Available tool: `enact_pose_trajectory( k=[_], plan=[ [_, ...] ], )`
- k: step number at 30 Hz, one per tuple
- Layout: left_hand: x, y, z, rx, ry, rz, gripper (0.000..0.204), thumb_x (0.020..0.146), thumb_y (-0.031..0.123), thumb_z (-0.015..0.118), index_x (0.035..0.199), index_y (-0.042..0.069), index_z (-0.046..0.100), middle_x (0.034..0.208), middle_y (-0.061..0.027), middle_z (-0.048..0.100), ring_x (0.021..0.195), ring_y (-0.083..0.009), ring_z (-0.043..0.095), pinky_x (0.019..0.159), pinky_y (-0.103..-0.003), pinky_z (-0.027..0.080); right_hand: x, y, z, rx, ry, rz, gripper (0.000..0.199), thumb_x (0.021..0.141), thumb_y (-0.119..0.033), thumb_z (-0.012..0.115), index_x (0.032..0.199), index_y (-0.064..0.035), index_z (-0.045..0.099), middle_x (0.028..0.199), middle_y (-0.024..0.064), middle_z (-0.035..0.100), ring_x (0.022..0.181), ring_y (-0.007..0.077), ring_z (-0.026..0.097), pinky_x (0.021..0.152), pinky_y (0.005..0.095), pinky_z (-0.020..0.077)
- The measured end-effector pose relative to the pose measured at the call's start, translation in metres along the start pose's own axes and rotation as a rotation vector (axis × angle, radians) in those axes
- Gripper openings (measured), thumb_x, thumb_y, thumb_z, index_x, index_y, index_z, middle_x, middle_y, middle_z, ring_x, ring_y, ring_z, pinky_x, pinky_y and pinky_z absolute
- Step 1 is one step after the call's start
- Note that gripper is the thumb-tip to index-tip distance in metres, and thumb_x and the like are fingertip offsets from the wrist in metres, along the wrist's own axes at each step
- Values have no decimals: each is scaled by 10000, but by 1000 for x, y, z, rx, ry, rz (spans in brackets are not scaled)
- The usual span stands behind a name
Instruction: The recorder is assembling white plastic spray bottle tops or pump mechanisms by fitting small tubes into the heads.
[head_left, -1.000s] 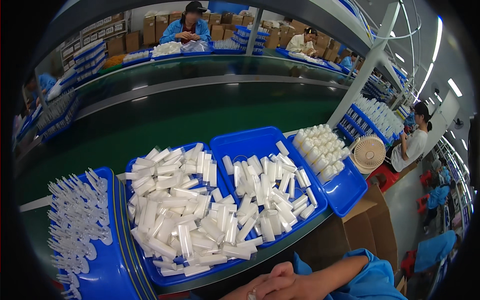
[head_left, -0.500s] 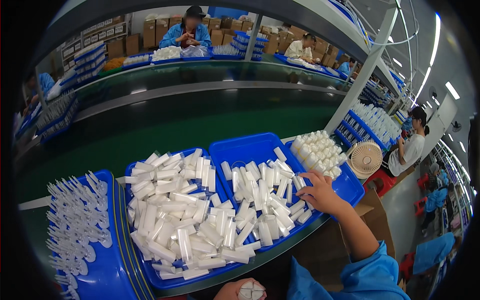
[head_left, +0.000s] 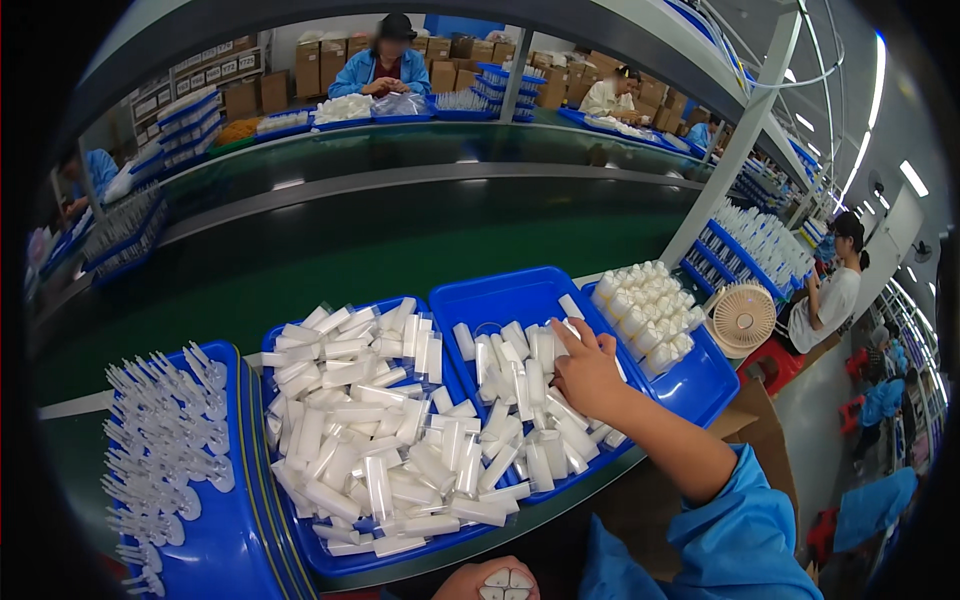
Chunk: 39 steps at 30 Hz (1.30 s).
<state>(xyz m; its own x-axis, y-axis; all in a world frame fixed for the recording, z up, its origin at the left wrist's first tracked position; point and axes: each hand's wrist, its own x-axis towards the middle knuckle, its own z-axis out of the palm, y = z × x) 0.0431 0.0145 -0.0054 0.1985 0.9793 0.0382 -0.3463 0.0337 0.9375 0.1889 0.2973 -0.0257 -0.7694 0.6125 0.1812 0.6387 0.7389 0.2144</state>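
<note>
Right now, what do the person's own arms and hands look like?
The right arm wears a loose, wrinkled, bright blue fabric sleeve ending short of the right hand, which is ungloved. The left hand, partly in view, looks ungloved; its sleeve cannot be made out.

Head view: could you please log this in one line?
left hand: holds white bundle; right hand: over white pieces in blue tray

The lower edge cuts off the left hand [head_left: 461, 582] and the white bundle [head_left: 507, 583] it holds.
</note>
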Motion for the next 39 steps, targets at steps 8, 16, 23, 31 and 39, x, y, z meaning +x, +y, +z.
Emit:
enact_pose_trajectory(
  k=[8, 16, 23, 31, 39],
  plan=[
    [-5, -4, -5, 1, 90, 3, 145, 729, 120, 637, 780, 34, 532, 676, -55, 573, 599, -119, 535, 545, -248, 432, 3, 17, -20, 314, 190, -10, 48, 674, -105, 638, 685, -69, 607, 1218, 105, 475, 1167, 307, 368, 895, 486, 260],
    [3, 3, -4, 2, 275, 81, 149, 743, 83, 640, 829, 17, 538, 675, -52, 570, 586, -110, 537, 558, -233, 439, 6, -2, -84, 723, 78, -92, 73, 706, -73, 666, 756, -90, 615, 1096, 88, 501, 1063, 265, 462, 895, 388, 341],
    [17, 19, -4, -59, 513, 256, 386, 766, 48, 616, 1102, -43, 448, 725, -77, 574, 571, -110, 539, 555, -219, 449, -26, -73, -119, 1133, -151, -455, 113, 710, -42, 646, 787, -89, 578, 983, 75, 479, 951, 242, 475, 808, 345, 371],
    [-6, 27, -14, -994, -468, 175, 207, 698, 27, 702, 748, 11, 502, 619, -97, 502, 483, -166, 495, 406, -253, 399, -67, -100, -110, 2474, -721, -423, 180, 869, -203, 478, 755, -64, 470, 845, 92, 492, 862, 287, 452, 794, 436, 333],
    [-4, 26, -15, -211, 370, 243, 275, 708, 13, 697, 882, 40, 486, 871, -123, 541, 657, -129, 521, 558, -248, 450, -65, -87, -107, 1249, 89, -281, 69, 833, -94, 492, 773, -68, 514, 1008, 158, 526, 967, 320, 461, 862, 405, 317]
  ],
)
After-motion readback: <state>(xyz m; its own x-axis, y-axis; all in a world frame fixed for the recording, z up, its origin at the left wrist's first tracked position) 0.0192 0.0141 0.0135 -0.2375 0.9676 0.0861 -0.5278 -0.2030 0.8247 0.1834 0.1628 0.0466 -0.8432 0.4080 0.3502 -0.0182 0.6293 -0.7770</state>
